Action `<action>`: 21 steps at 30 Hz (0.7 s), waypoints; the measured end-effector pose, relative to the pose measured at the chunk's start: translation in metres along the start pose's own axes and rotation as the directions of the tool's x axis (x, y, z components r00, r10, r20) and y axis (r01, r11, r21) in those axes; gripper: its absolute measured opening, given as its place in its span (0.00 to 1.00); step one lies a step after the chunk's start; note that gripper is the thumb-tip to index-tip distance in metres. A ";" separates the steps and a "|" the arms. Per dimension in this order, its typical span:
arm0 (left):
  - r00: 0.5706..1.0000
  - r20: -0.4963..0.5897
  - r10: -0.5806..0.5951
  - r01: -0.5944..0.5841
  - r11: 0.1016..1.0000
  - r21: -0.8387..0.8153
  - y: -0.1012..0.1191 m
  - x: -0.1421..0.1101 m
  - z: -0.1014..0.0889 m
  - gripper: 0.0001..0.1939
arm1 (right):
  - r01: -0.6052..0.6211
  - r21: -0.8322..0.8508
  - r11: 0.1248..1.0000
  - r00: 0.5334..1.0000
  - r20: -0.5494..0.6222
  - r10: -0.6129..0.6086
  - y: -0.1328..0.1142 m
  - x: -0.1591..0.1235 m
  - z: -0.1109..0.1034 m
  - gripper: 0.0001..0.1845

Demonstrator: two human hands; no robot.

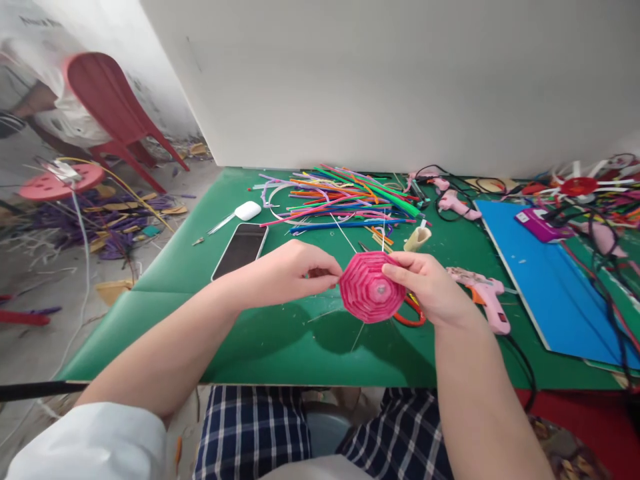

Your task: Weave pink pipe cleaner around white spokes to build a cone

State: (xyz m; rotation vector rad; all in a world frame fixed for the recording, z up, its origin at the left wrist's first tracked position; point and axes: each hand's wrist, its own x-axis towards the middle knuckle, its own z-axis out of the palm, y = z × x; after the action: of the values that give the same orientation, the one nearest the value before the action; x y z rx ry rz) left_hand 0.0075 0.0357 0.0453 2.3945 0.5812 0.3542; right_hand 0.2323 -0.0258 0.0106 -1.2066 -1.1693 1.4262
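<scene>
head: right hand (425, 283) pinches pink disc (370, 293); left hand (295, 270) narrow at edge, hold unclear

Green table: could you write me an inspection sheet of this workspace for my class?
Surface: green tabletop, seam line at left.
Job's things: pink ridged disc, held above the tabletop.
Clutter: colourful strips piled at the back; phone, nearest pink glue gun, blue board.
Grip: right hand pinches the disc's upper right edge; left hand pinched at its left edge, contact unclear.
Cables: black cord from the glue gun over the front edge.
Surroundings: person by a red chair; purple scraps on the floor.
</scene>
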 end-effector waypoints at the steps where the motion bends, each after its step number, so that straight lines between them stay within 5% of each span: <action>1: 1.000 0.011 -0.004 0.004 1.000 -0.015 0.001 0.003 -0.001 0.10 | 0.006 0.000 1.000 1.000 -0.011 -0.006 -0.001 -0.001 -0.001 0.13; 21: 0.996 -0.052 -0.074 0.065 0.987 -0.146 -0.006 0.021 0.002 0.09 | -0.005 0.041 0.999 0.999 -0.045 0.007 -0.007 -0.005 -0.007 0.11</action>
State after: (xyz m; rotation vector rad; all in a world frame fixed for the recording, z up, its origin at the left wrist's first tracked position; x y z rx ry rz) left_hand 0.0241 0.0493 0.0423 2.2258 0.6413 0.4210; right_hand 0.2400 -0.0290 0.0181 -1.2086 -1.1014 1.4141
